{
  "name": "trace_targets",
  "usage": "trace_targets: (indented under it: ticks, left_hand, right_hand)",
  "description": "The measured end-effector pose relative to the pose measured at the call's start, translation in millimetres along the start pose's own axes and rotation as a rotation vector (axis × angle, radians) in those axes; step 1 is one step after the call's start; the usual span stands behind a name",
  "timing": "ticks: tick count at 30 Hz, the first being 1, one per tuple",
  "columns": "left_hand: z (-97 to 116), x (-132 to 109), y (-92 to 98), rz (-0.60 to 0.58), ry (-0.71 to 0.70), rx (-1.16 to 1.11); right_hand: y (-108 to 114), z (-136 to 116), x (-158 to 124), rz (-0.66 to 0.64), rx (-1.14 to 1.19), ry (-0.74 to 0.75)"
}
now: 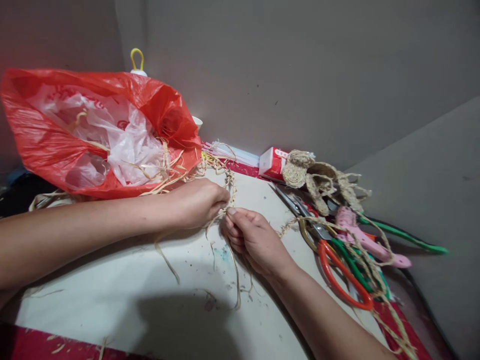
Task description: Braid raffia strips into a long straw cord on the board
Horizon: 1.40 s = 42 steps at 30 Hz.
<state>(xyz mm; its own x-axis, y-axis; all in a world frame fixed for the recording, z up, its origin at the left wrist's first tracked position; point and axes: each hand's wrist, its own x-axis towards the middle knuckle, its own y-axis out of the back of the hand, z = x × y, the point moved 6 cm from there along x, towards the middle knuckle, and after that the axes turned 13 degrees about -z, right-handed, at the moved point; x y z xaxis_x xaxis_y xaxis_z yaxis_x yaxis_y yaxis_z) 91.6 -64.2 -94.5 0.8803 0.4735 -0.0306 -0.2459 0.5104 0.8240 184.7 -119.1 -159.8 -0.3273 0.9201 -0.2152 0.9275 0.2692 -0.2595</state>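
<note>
Over the white tabletop [180,300], my two hands meet at a braid of pale straw-like fibre [231,187]. My left hand [198,202], fingers curled inward, grips the braid from the left. Thumb and fingers of my right hand [255,237] pinch its lower end, close to the left hand. Thin loose strands [237,280] trail down from between them onto the table. The exact grip of the left fingertips is hidden behind the hand. To the right of my right hand, another braided cord [287,227] runs toward the scissors.
A red plastic bag [48,145] with white plastic and loose fibre stands at the back left. Orange-handled scissors [345,275], a pink-handled tool [369,240], woven fibre coils [296,172] and a red-white box [273,162] crowd the right side. Grey walls [300,75] rise behind.
</note>
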Motion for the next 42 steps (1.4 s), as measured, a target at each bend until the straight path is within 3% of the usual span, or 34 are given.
trace_targets:
  ticks: [5, 10, 13, 19, 27, 31, 35, 37, 39, 41, 42]
  left_hand:
    - [1.7, -0.6, 2.8, -0.034, 0.027, 0.015]
    - [-1.2, -2.4, -9.2, -0.138, 0.054, -0.322]
    - [-1.9, -5.5, -17.0, -0.149, 0.097, -0.397]
    - [1.9, -9.4, -16.2, -0.057, 0.232, -0.11]
    - [9.0, -13.6, -34.6, -0.113, 0.234, -0.024]
    - [12.8, -17.7, -43.8, -0.105, 0.251, -0.019]
    - [23.9, -22.6, -37.3, -0.082, 0.187, 0.047]
    - [29.1, -23.2, -23.1, -0.025, 0.123, 0.057]
    - [27.6, -22.4, -2.5, 0.136, 0.089, -0.011]
    - [16.3, -20.1, 12.2, 0.31, 0.108, -0.173]
    - [7.9, -16.6, 11.5, 0.318, 0.14, -0.281]
  right_hand:
    - [-2.1, 0.3, -2.2, 0.031, 0.04, -0.006]
    - [-4.3, -0.5, -3.1, 0.056, 0.151, 0.016]
    - [-5.2, -0.2, -3.3, 0.077, 0.169, 0.032]
    - [-2.5, 0.7, -5.6, 0.164, 0.048, 0.065]
    - [-8.0, 8.4, -4.5, 0.125, 0.112, 0.009]
    - [-8.9, 9.9, -6.0, 0.168, 0.153, 0.027]
    - [-6.8, 8.3, -6.1, 0.17, 0.19, 0.042]
    - [-5.5, 6.4, -5.3, 0.144, 0.238, 0.046]
    - [-5.8, 4.1, -4.1, 0.093, 0.28, 0.042]
    - [-7.6, 2.8, -2.9, 0.027, 0.303, 0.019]
    - [-8.4, 2.6, -2.5, -0.001, 0.309, 0.006]
